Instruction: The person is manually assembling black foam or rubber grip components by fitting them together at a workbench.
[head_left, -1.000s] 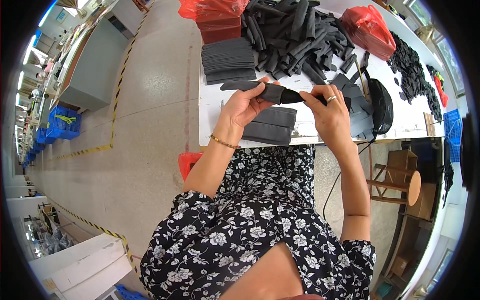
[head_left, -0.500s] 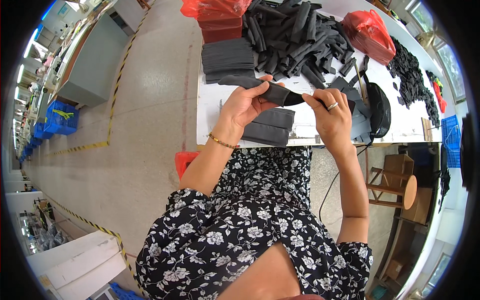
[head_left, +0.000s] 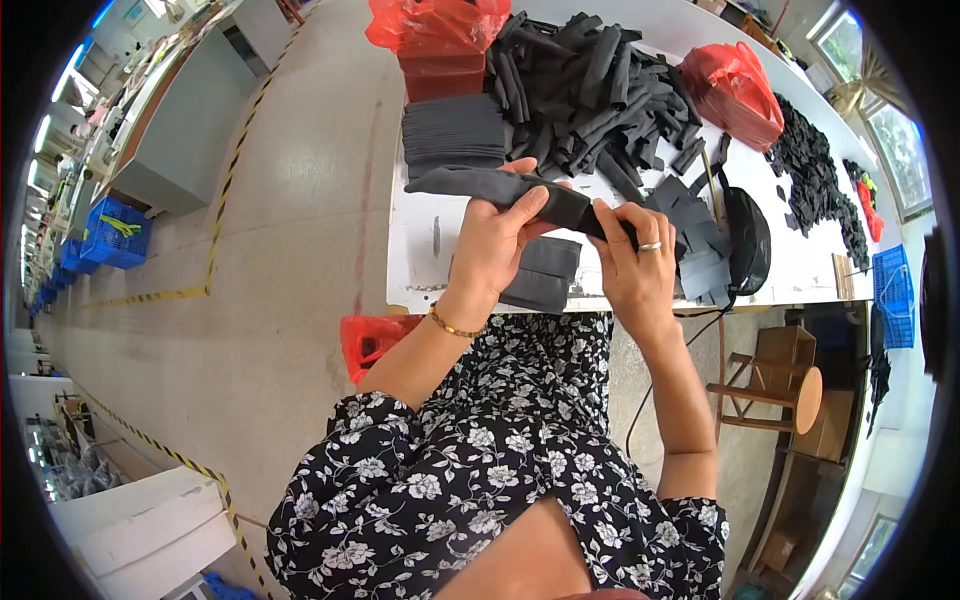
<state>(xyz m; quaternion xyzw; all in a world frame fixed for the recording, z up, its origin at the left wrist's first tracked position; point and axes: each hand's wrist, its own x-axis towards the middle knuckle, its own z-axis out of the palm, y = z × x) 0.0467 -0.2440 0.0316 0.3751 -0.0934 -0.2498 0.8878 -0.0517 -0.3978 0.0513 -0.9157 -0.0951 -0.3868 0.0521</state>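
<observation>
A dark grey fabric sleeve (head_left: 455, 183) stretches between my hands above the front edge of the white table (head_left: 420, 265). My left hand (head_left: 505, 230) grips its middle, thumb on top and fingers beneath, and the free end points left. My right hand (head_left: 632, 265), with a ring on it, pinches the other end and partly hides it. Below the sleeve lies a short stack of flat dark fabric pieces (head_left: 540, 275). A taller, neat stack of dark pieces (head_left: 452, 132) stands just beyond the sleeve's free end.
Farther back is a heap of rolled dark fabric pieces (head_left: 590, 95) between a red bag (head_left: 440, 30) and a second red bag (head_left: 735, 95). Loose grey pieces (head_left: 700, 250) lie beside a black rounded object (head_left: 748, 240) with a cable. A wooden stool (head_left: 808, 400) stands at right.
My right hand has moved left along the fabric, closer to my left hand. The narrow stretch between them has been covered by its fingers. The whole view has shifted slightly.
</observation>
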